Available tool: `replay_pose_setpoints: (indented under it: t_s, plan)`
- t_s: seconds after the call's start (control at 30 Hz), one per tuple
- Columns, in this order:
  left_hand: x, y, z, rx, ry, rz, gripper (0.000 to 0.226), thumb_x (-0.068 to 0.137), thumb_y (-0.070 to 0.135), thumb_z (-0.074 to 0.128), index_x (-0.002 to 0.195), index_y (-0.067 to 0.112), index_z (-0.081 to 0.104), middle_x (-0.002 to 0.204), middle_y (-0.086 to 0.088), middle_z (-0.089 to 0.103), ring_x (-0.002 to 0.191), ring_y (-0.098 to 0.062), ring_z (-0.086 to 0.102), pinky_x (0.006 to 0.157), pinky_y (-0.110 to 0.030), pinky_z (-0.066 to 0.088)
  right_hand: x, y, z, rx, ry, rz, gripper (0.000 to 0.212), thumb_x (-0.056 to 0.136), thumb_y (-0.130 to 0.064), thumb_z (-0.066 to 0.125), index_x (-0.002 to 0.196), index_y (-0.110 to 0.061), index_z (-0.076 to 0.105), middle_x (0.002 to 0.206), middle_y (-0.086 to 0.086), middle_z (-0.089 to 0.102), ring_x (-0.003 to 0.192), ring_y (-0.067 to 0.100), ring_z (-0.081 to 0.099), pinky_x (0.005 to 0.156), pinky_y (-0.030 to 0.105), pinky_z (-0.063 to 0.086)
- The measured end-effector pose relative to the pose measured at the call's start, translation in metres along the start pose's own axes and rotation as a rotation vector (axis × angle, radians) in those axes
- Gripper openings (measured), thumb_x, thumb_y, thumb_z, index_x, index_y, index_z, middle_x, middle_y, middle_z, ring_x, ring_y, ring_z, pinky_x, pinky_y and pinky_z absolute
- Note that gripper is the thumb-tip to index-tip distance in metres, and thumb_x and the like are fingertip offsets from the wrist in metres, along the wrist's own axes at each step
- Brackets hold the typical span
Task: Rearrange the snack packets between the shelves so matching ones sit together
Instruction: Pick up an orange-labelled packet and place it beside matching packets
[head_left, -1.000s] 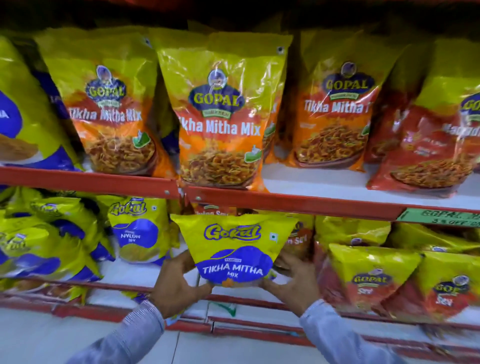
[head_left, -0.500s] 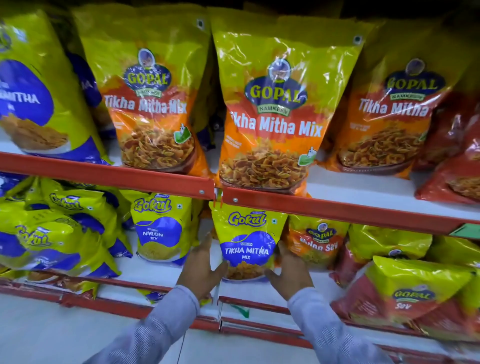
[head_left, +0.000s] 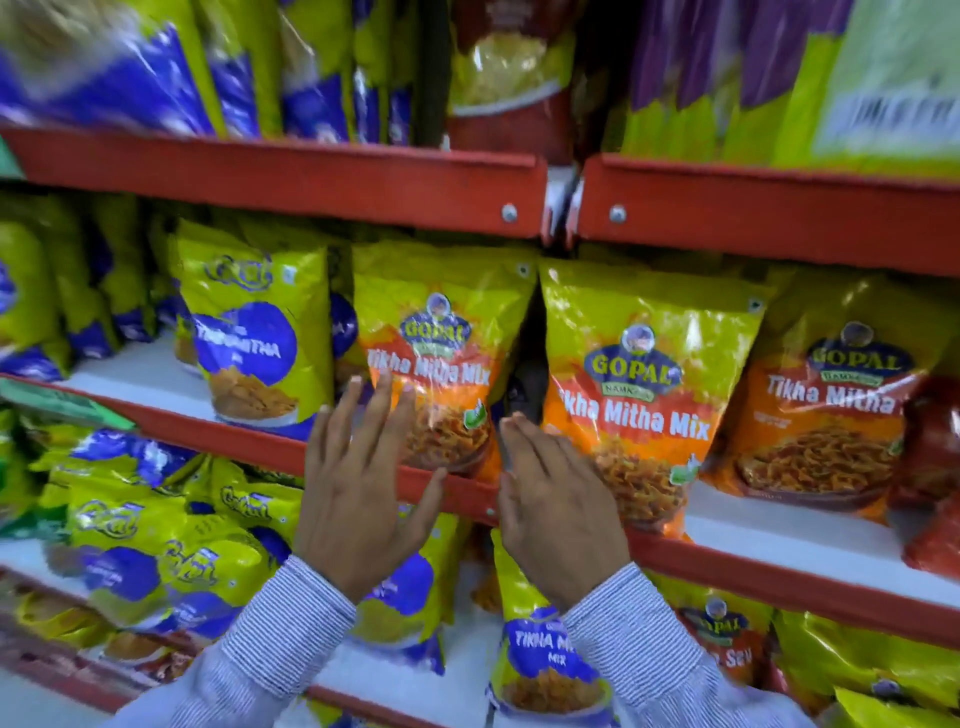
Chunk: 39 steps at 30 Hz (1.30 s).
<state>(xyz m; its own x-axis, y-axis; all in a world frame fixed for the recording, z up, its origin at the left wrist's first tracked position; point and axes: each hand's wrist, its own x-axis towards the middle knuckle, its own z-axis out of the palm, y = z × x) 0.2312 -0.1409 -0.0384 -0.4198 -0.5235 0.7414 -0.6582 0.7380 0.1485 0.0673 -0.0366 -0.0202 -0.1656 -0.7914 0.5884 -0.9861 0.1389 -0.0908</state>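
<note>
My left hand (head_left: 361, 488) is raised with fingers spread, empty, in front of a yellow-and-orange Gopal Tikha Mitha Mix packet (head_left: 441, 332) on the middle shelf. My right hand (head_left: 550, 514) is also empty, fingers together, at the gap between that packet and a second Gopal Tikha Mitha Mix packet (head_left: 644, 384). A third one (head_left: 831, 395) stands to the right. A yellow-and-blue Gokul Tikha Mitha packet (head_left: 254, 332) stands left of them. On the lower shelf a small Gokul Tikha Mitha Mix packet (head_left: 540, 660) stands upright below my right wrist.
Red shelf edges (head_left: 311, 182) run across the view. The top shelf holds blue-and-yellow packets (head_left: 156, 83) and purple-and-green ones (head_left: 753, 67). Several Gokul packets (head_left: 135, 551) crowd the lower left; Gopal Sev packets (head_left: 727, 639) sit at lower right. A red packet (head_left: 935, 452) lies far right.
Both hands have let go of the small Gokul Tikha Mitha Mix packet, now standing on the lower shelf, and have risen to the middle shelf. The view has tilted upward.
</note>
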Motion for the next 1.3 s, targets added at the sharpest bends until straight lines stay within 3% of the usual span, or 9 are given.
replay_pose_setpoints:
  t_s: [0.13, 0.27, 0.4, 0.47, 0.53, 0.73, 0.83, 1.0, 1.3]
  plan:
    - [0.028, -0.033, 0.004, -0.146, -0.075, -0.181, 0.091, 0.08, 0.056, 0.054, 0.15, 0.0, 0.037, 0.157, -0.019, 0.044, 0.144, -0.036, 0.044, 0.118, -0.051, 0.039, 0.042, -0.014, 0.017, 0.194, -0.212, 0.23, 0.075, 0.085, -0.042, 0.064, 0.145, -0.008, 0.036, 0.144, 0.013, 0.053, 0.128, 0.032, 0.054, 0.104, 0.037, 0.045]
    - [0.056, -0.069, 0.024, -0.407, -0.38, -0.407, 0.094, 0.073, 0.041, 0.084, 0.145, 0.0, 0.04, 0.144, -0.021, 0.058, 0.133, -0.037, 0.056, 0.109, -0.047, 0.047, 0.073, -0.007, 0.039, 0.456, -0.333, 0.42, 0.062, 0.074, -0.046, 0.08, 0.121, -0.013, 0.056, 0.123, 0.009, 0.07, 0.115, 0.027, 0.065, 0.083, 0.028, 0.048]
    - [0.065, -0.087, 0.046, -0.873, -0.516, -0.52, 0.076, 0.059, 0.041, 0.085, 0.122, 0.009, 0.06, 0.12, -0.011, 0.074, 0.119, -0.034, 0.067, 0.102, -0.049, 0.055, 0.085, 0.001, 0.054, 0.723, -0.377, 0.461, 0.053, 0.067, -0.031, 0.09, 0.113, -0.02, 0.065, 0.106, -0.004, 0.074, 0.099, 0.005, 0.071, 0.074, 0.016, 0.046]
    - [0.061, -0.09, 0.053, -0.976, -0.483, -0.489, 0.058, 0.066, 0.028, 0.084, 0.119, 0.019, 0.062, 0.111, 0.002, 0.079, 0.115, -0.024, 0.071, 0.096, -0.039, 0.06, 0.084, 0.004, 0.058, 0.844, -0.347, 0.477, 0.052, 0.063, -0.022, 0.093, 0.104, -0.025, 0.061, 0.096, -0.014, 0.071, 0.079, -0.02, 0.065, 0.064, 0.001, 0.045]
    - [0.053, -0.087, 0.051, -1.041, -0.411, -0.438, 0.054, 0.069, 0.02, 0.083, 0.118, 0.027, 0.061, 0.108, 0.017, 0.08, 0.11, -0.01, 0.072, 0.085, -0.021, 0.06, 0.08, 0.003, 0.056, 0.898, -0.285, 0.458, 0.065, 0.058, -0.018, 0.095, 0.108, -0.031, 0.055, 0.095, -0.022, 0.065, 0.075, -0.028, 0.057, 0.062, -0.005, 0.043]
    - [0.033, -0.061, 0.001, -1.121, -0.118, -0.352, 0.063, 0.059, 0.026, 0.094, 0.116, 0.024, 0.065, 0.113, 0.006, 0.079, 0.103, -0.01, 0.074, 0.083, -0.018, 0.059, 0.051, -0.005, 0.013, 1.086, -0.064, 0.329, 0.082, 0.044, -0.014, 0.095, 0.114, -0.036, 0.057, 0.112, -0.008, 0.075, 0.108, 0.006, 0.069, 0.089, 0.025, 0.057]
    - [0.032, -0.036, -0.033, -1.122, -0.073, -0.287, 0.068, 0.056, 0.041, 0.096, 0.116, 0.028, 0.067, 0.114, 0.002, 0.078, 0.105, -0.012, 0.073, 0.086, -0.023, 0.06, 0.034, 0.003, -0.022, 1.133, -0.023, 0.272, 0.082, 0.045, -0.007, 0.095, 0.116, -0.026, 0.059, 0.111, -0.009, 0.076, 0.103, 0.004, 0.072, 0.08, 0.015, 0.057]
    - [0.037, 0.01, -0.058, -1.108, -0.042, -0.282, 0.063, 0.053, 0.031, 0.095, 0.111, 0.03, 0.071, 0.11, 0.0, 0.08, 0.102, -0.013, 0.075, 0.084, -0.028, 0.062, 0.014, 0.024, -0.07, 1.09, -0.003, 0.217, 0.078, 0.048, 0.001, 0.097, 0.113, -0.022, 0.061, 0.108, -0.009, 0.077, 0.101, 0.006, 0.072, 0.083, 0.019, 0.058]
    - [0.025, 0.139, 0.001, -1.201, -0.244, -0.287, 0.085, 0.045, 0.033, 0.099, 0.121, 0.012, 0.068, 0.114, 0.0, 0.08, 0.107, -0.018, 0.075, 0.088, -0.036, 0.063, -0.073, 0.13, -0.128, 1.07, 0.069, 0.357, 0.075, 0.045, -0.036, 0.099, 0.112, -0.03, 0.067, 0.115, -0.004, 0.077, 0.107, 0.01, 0.072, 0.084, 0.019, 0.058]
